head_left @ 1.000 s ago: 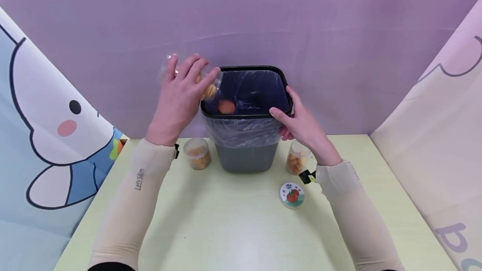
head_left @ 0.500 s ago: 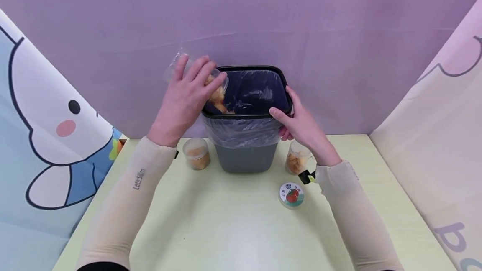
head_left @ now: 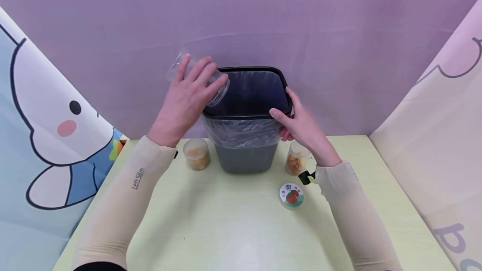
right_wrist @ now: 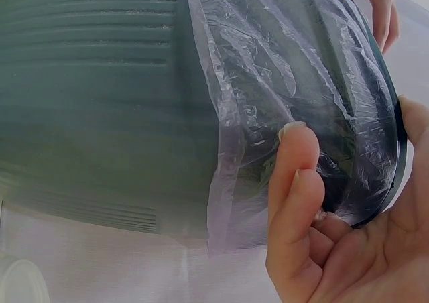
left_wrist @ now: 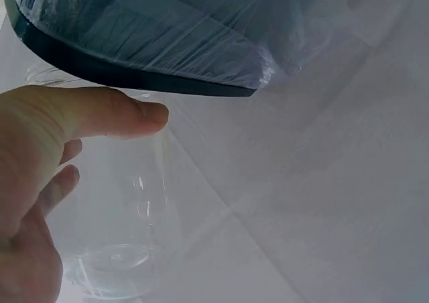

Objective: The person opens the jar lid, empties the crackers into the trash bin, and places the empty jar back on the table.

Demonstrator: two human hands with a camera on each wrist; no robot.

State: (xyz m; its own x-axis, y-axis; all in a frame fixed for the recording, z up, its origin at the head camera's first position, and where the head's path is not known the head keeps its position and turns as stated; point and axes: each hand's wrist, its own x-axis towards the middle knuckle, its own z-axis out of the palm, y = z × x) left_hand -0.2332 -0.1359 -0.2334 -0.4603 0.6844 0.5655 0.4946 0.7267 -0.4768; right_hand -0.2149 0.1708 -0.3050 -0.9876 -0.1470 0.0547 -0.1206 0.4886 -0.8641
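Observation:
My left hand (head_left: pixel 186 95) grips a clear plastic jar (left_wrist: pixel 120 202), tipped with its mouth over the left rim of a grey trash bin (head_left: pixel 246 160). In the left wrist view the jar looks see-through with no food inside. A thin plastic liner (right_wrist: pixel 295 68) is folded over the bin's black rim. At the bin's right corner my right hand (head_left: pixel 303 124) holds the rim, thumb on top and fingers curled below against the liner. The bin's floor is hidden in the dark interior.
Left of the bin stands a small tub (head_left: pixel 197 154) of brownish food. A clear jar (head_left: pixel 296 160) with orange-brown pieces is at its right, partly behind my wrist. Nearer lies a round container (head_left: pixel 291 195) with a tomato picture on its lid. Purple cloth (head_left: pixel 320 32) hangs behind.
Orange-brown pieces have fallen from the left hand's jar into the bin, and the jar now looks empty. The left hand has moved slightly right. The right hand has kept its hold.

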